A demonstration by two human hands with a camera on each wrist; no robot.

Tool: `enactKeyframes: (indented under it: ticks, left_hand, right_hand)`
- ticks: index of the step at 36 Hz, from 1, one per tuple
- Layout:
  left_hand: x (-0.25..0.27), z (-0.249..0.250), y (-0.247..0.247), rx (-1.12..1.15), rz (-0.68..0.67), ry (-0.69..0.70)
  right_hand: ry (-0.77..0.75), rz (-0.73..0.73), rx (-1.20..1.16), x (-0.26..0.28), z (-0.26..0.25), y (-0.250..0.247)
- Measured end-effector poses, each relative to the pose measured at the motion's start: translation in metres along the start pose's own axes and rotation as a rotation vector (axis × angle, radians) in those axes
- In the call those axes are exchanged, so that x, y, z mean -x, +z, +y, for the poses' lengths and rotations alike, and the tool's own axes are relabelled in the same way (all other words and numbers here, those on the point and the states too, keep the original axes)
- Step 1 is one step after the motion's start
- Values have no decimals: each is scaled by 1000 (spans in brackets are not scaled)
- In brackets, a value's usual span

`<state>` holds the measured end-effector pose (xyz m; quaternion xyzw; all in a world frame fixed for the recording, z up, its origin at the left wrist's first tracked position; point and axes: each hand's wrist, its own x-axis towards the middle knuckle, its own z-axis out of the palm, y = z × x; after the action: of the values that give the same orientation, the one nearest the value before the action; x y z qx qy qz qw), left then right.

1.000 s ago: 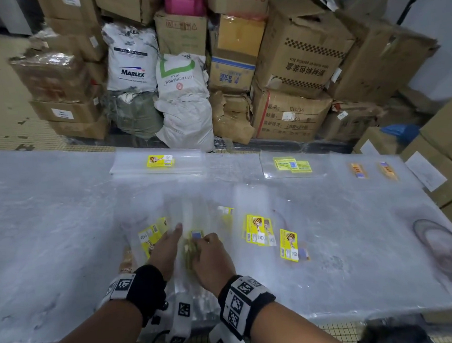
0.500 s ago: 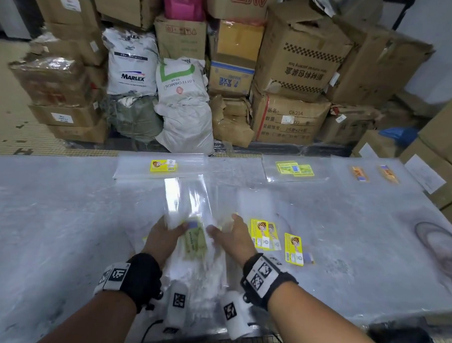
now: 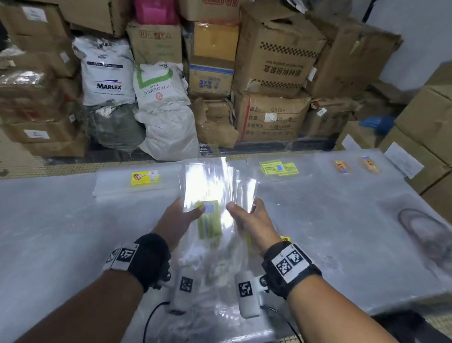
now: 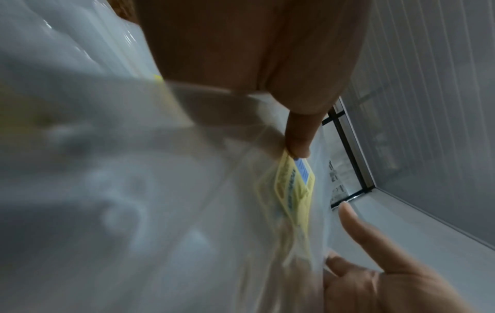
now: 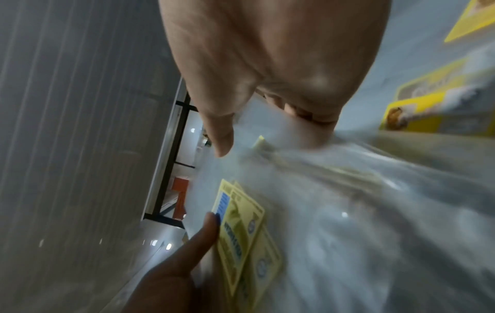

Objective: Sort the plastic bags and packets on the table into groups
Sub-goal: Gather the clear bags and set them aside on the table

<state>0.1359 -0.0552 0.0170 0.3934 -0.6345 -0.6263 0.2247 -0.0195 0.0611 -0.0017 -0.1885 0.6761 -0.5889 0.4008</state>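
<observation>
Cardboard boxes (image 3: 274,52) stand behind the table (image 3: 325,219). Above it, the left hand (image 3: 179,217) and right hand (image 3: 250,218) pinch a stack of bags (image 3: 212,187) by its side edges, thumbs on top; its long axis points away, toward the green-label group (image 3: 279,167), nearer the right hand.

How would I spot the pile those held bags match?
Look along the table's far edge. Right of the raised bags held by both hands lies a clear stack. Its labels are pale green-yellow with a blue patch, unlike the bright yellow or orange ones.
</observation>
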Motion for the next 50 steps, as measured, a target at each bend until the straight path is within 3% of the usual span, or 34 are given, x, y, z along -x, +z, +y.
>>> enactKeyframes:
  ticks: [7,12,26,32,42,50]
  left_hand:
    - [-18,24,86,34,-1,2]
    - [-33,52,141,49,33,30]
    - [-70,115,251,38,-64,192]
    - [-97,119,284,35,-179,199]
    - [-126,111,332,-87,-251,170]
    - [-120,94,356,-181,-211,149]
  right_hand:
    - [-152,-75,116,-18,-26,-49]
    - [-226,-17,191,-36,-46,-101]
    - [-417,160,222,-71,-100,-214]
    - [-382,279,279,-82,-103,-244]
    - [-338,420,343,-90,-93,-282]
    - [-368,428,388,-79,-82,-298]
